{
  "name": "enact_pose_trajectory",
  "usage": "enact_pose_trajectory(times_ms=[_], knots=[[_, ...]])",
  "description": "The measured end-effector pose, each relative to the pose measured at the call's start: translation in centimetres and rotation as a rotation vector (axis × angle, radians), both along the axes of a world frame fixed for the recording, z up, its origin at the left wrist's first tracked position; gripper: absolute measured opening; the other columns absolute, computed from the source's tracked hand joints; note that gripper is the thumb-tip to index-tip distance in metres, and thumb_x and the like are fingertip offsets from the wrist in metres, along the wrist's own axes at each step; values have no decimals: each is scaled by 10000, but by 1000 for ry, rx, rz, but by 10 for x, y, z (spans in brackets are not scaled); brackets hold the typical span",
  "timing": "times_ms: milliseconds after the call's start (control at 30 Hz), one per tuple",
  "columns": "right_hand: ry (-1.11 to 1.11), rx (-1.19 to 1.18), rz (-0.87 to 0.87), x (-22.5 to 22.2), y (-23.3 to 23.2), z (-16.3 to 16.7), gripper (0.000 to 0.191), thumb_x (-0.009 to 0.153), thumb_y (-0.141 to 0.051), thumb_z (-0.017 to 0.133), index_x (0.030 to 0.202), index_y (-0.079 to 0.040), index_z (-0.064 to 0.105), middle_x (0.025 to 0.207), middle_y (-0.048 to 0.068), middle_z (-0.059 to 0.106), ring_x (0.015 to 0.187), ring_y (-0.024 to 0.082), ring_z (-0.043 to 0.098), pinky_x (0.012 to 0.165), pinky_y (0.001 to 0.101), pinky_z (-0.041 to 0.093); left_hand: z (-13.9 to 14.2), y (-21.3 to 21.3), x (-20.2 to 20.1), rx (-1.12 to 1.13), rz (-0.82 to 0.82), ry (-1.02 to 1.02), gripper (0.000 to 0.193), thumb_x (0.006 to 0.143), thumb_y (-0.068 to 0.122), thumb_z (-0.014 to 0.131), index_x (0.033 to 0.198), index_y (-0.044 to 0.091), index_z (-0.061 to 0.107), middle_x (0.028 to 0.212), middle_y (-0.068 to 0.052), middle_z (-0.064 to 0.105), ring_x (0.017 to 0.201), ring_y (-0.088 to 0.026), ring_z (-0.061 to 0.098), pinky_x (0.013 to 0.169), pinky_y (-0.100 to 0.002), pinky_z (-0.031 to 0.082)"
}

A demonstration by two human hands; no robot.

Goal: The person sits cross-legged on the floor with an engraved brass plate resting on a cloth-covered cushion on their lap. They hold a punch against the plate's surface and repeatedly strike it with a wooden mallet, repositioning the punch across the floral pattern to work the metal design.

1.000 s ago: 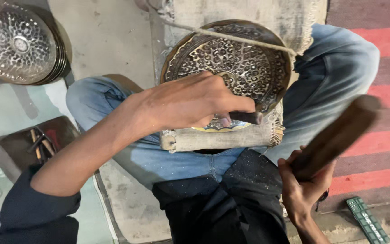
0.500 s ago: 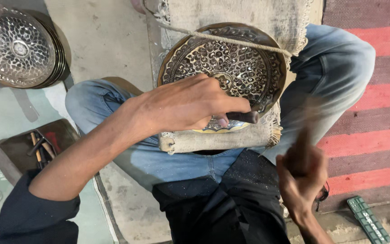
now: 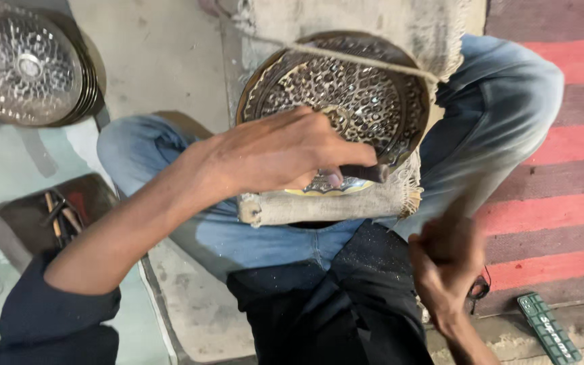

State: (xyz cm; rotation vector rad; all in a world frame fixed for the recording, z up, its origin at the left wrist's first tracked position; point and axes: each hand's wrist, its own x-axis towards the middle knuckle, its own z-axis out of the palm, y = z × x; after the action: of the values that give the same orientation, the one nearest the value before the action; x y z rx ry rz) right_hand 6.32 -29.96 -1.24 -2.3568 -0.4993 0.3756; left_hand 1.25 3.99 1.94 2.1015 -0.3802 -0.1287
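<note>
The left hand (image 3: pixel 272 152) grips a dark punch (image 3: pixel 363 173), its long axis level, tip on the lower rim of the patterned metal plate (image 3: pixel 346 101) at upper centre. The right hand (image 3: pixel 447 263), blurred at lower right, is closed on a hammer handle.

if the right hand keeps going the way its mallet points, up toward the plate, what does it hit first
Most likely the dark punch that the left hand holds against the engraved metal plate. The right hand and its mallet are motion-blurred, so the exact line is uncertain.
</note>
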Motion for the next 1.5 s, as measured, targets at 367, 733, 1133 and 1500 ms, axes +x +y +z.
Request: enact_pose_trajectory(times_ms=[367, 733, 1133, 1500], knots=[[91, 247, -77, -2, 0, -3, 437, 826, 53, 731, 1206, -33, 534, 904, 70, 609, 795, 110, 590, 701, 270, 496, -3, 3, -3, -20, 1, -119, 609, 691, -231, 566, 1226, 44, 659, 904, -140, 788, 540, -182, 718, 364, -319, 488], [156, 297, -222, -5, 2, -2, 436, 771, -8, 730, 1164, -27, 542, 957, 69, 641, 855, 119, 617, 767, 271, 529, -2, 4, -4, 19, -17, -66, 592, 739, -254, 512, 1228, 46, 661, 902, -142, 783, 563, -174, 738, 342, -323, 488], [103, 308, -178, -9, -1, -6, 300, 843, -14, 756, 1088, -5, 583, 940, 96, 628, 842, 145, 605, 783, 286, 520, -1, 4, -5, 9, -8, -12, 613, 729, -244, 523, 1227, 76, 679, 911, -139, 785, 548, -162, 741, 323, -336, 468], [39, 151, -130, -6, -2, -6, 317, 797, 11, 754, 1079, 9, 607, 916, 97, 653, 836, 150, 635, 797, 295, 529, -1, 5, -5, 15, -1, -64, 643, 724, -258, 510, 1251, 67, 682, 909, -162, 781, 507, -142, 707, 322, -317, 453]])
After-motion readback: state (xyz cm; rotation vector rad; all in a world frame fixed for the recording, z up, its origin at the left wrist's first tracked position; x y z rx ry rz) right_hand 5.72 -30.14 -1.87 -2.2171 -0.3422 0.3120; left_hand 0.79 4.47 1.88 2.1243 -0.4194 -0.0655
